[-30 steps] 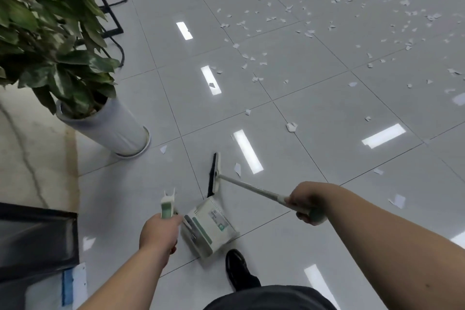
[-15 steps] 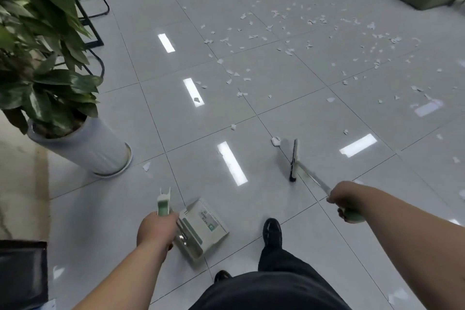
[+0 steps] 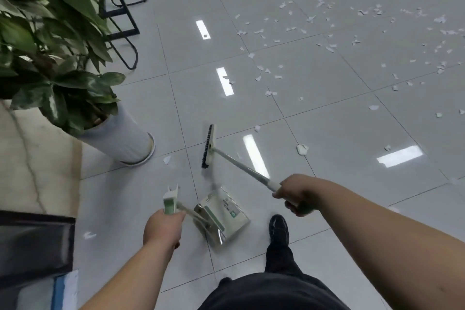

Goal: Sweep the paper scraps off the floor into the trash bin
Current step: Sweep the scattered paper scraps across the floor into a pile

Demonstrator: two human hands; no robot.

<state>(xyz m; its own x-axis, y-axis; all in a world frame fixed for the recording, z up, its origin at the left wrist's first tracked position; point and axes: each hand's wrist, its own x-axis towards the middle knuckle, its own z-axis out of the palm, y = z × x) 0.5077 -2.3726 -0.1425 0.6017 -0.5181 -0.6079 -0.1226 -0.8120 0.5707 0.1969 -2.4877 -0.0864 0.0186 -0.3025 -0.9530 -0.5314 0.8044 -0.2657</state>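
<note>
Scraps (image 3: pixel 327 40) are still on the floor (image 3: pixel 339 113) — the bulk sits thick at upper right, well away from you. A looser trail runs down toward the middle, with one bigger piece (image 3: pixel 302 149) right of the broom and a single bit (image 3: pixel 166 159) just beside the pot base.

Broom (image 3: pixel 209 146): head is on the tile, bristles facing left, pole running back and right to your right hand (image 3: pixel 298 195). That hand is wrapped tight around the pole's green end grip.

Dustpan (image 3: pixel 222 214): resting on the floor between your arms, just below the broom head, apart from it. Its stem comes up and left to your left hand (image 3: pixel 163 228), which is closed round the stem under the white-green cap. Whether any paper lies in the pan — cannot tell, it's blurred.

Your shoe (image 3: pixel 278 228) is planted just right of the pan, dark trouser leg below it.

Left side: plant (image 3: pixel 50 45) in a white pot (image 3: pixel 120 138), black metal frame (image 3: pixel 120 7) behind it. A beige strip of floor runs along the left edge.

Bottom left corner: a dark shiny thing (image 3: pixel 35 246), possibly the bin liner, but you can't confirm from this view. One more scrap lies just right of it.
</note>
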